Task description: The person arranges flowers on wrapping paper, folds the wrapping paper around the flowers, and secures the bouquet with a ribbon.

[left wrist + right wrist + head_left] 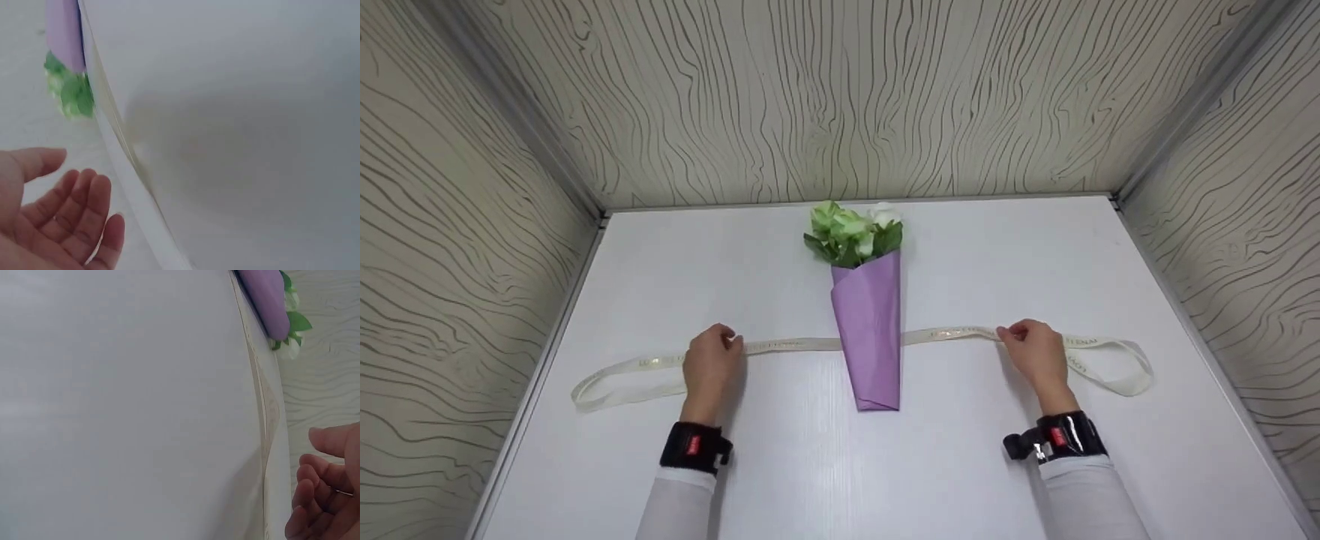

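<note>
A bouquet of green and white flowers (pixel 847 229) in purple wrapping paper (pixel 870 330) lies at the middle of the table. Beneath it runs a long cream ribbon (pixel 952 334) with gold lettering, looped back at both ends. My left hand (pixel 712 367) hovers by the ribbon left of the bouquet; the left wrist view shows the thumb (pixel 45 162) apart from loosely bent fingers. On the other side, my right hand (pixel 1039 360) is over the ribbon, its thumb (pixel 332 439) likewise spread from half-curled fingers. Neither hand has anything between thumb and fingers.
The white table (pixel 780 480) is bordered by a wood-grain patterned back wall (pixel 847 97) and matching side walls. Black straps (pixel 690 448) with small cameras circle both wrists. The ribbon's left loop (pixel 585 390) and right loop (pixel 1140 375) spread outward past the hands.
</note>
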Demonstrator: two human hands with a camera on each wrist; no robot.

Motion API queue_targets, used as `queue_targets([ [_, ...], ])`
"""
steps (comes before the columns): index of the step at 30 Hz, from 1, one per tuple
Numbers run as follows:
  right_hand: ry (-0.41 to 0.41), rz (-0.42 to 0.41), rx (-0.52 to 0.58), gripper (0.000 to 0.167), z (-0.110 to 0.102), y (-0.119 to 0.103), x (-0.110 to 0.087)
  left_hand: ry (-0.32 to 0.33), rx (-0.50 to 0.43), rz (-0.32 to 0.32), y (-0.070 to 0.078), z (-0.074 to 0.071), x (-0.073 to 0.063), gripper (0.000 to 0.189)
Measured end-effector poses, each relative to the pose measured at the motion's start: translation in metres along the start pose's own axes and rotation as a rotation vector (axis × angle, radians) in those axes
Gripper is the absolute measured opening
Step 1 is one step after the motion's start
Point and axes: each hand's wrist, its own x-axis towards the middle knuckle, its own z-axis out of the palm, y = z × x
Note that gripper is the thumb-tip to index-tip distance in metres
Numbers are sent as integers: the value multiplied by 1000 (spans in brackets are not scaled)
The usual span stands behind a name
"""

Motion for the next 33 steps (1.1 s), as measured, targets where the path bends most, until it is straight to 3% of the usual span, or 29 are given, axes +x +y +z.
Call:
queue_targets([
  [5,-33,155,-52,40,-16,19,-3,16,42,-160,-26,-17,-1,26],
  [9,-58,256,-61,43,-21,28,-4,-2,98,-235,-40,-25,-4,31],
  [14,-57,325,-85,46,-24,35,-3,4,148,-257,-49,-33,-6,39],
  [24,-88,351,-102,69,-24,35,3,-212,216,-279,-50,-45,4,41],
  [28,-110,371,-76,66,-26,33,6,-250,197,-299,-48,-46,8,36],
  [33,-137,372,-55,49,-24,31,9,-294,184,-320,-45,-45,13,31],
])
